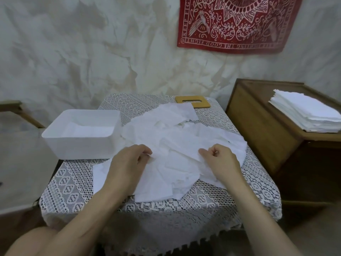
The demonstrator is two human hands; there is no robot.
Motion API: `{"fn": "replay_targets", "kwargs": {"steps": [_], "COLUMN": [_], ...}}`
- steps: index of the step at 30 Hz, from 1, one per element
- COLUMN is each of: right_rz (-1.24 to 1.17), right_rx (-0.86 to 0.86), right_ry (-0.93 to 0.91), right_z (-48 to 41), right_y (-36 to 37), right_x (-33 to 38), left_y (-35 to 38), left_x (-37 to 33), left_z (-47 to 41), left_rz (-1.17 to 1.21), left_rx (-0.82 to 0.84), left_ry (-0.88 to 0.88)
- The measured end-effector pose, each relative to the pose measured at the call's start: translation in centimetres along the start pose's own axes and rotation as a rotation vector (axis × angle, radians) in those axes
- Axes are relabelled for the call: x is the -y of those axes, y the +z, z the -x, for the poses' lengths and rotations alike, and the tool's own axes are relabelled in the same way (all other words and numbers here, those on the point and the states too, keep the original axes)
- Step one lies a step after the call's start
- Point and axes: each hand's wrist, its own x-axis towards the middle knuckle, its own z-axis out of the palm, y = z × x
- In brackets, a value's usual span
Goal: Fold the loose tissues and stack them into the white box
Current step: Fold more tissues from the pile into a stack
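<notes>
Head view of a small table [73, 182] covered with a lace cloth. A pile of loose tissues [175, 137] lies spread over the middle and near side of the table, its sheets overlapping and crumpled. The left hand [129, 161] rests on the near left part of the pile, its fingers [145, 151] curled and pinching a fold of tissue. The right hand [219, 159] rests on the near right part, its fingers [204, 152] likewise curled, pinching an edge of tissue against the thumb. The two hands are apart, with tissue between them. The white box [81, 137] stands open at the left rear of the table, just beside the pile; whether anything lies inside it cannot be told. A flat wooden lid [200, 104] with a slot lies at the far edge, partly under a tissue. To the right stands a wooden cabinet [258, 130] bearing a stack of white sheets [304, 111]. A red patterned cloth [236, 21] hangs on the wall.
</notes>
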Motion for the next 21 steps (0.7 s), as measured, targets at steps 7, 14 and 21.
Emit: {"fn": "replay_targets", "kwargs": {"steps": [7, 14, 21], "right_rz": [-0.086, -0.441, -0.534], "right_rx": [0.282, 0.433, 0.427], "right_ry": [-0.099, 0.055, 0.014], "right_z": [1.8, 1.0, 0.1], "right_y": [2.6, 4.3, 4.3], "right_x": [3.5, 5.3, 4.7], "left_y": [1.0, 2.1, 1.6], "left_x": [-1.5, -1.6, -1.5], "left_z": [1.0, 1.8, 1.9], "left_rz": [0.144, 0.176, 0.25], "left_rx": [-0.12, -0.228, -0.127], "left_ry": [0.046, 0.258, 0.233]}}
